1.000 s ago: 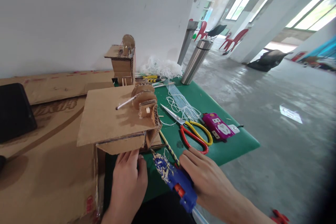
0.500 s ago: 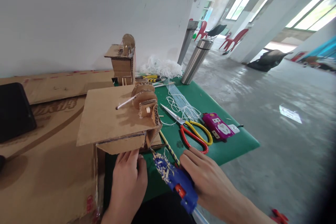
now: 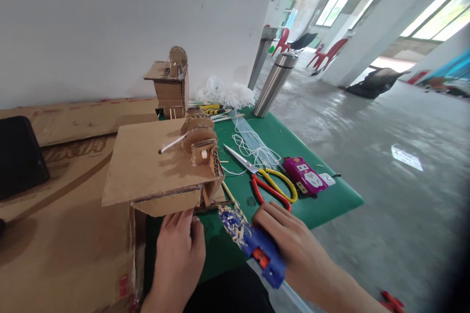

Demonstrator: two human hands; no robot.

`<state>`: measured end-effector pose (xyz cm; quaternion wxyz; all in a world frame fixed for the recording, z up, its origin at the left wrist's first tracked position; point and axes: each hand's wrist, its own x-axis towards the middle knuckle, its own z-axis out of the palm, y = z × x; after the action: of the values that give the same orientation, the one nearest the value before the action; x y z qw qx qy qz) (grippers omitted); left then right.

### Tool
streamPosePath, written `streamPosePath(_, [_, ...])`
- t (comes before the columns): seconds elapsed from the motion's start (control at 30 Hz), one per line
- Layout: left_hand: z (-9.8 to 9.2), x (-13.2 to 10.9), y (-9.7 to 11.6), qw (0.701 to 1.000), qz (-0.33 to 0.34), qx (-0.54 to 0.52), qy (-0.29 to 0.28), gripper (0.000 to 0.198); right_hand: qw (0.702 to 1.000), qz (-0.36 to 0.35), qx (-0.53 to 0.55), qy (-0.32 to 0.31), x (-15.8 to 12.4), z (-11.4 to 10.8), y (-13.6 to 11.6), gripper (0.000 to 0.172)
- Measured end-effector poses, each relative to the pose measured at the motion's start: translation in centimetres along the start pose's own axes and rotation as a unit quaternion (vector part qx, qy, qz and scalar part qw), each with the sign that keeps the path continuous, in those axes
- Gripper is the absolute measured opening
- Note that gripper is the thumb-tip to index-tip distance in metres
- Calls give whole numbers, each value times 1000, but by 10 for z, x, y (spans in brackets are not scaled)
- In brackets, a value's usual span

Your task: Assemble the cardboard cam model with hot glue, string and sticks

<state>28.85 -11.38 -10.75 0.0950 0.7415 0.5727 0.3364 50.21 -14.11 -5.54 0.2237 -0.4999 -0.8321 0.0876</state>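
Note:
My right hand (image 3: 293, 244) is wrapped round a blue glue gun (image 3: 253, 242) crusted with dried glue, its tip close to the lower right corner of a cardboard model (image 3: 161, 166). The model has a flat top, stacked cardboard discs and a thin white stick through them. My left hand (image 3: 179, 254) reaches under the model's front edge, fingers curled against the cardboard. Both hands are over the near edge of a green mat (image 3: 286, 142).
Red-and-yellow scissors (image 3: 268, 183), a magenta power strip (image 3: 306, 176), white string (image 3: 253, 146) and a steel flask (image 3: 273, 85) lie on the mat. A second cardboard model (image 3: 171, 83) stands behind. Flat cardboard sheets (image 3: 66, 234) and a black object (image 3: 20, 154) are at the left.
My right hand has lifted and swung the glue gun a little to the right, its tip now nearer the model's corner. The left hand has stayed under the model.

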Motion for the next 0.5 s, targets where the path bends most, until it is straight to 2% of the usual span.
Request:
streamPosePath(0.1, [0,1,0,1000,5,2,0,27,994,58,96,0,0,-5,7,8])
streamPosePath(0.17, [0,1,0,1000,6,4,-1,26,979,132,154,-15,-1,-8,12,5])
streamPosePath(0.3, [1,1,-1,1000,5,7,-1,26,915,286,284,-21,0,-13,23,25])
streamPosePath(0.37, [1,1,-1,1000,3,7,-1,26,894,336,294,-43,3,-17,26,33])
streamPosePath(0.5, [0,1,0,1000,2,5,-3,27,876,400,263,-66,13,-27,31,38])
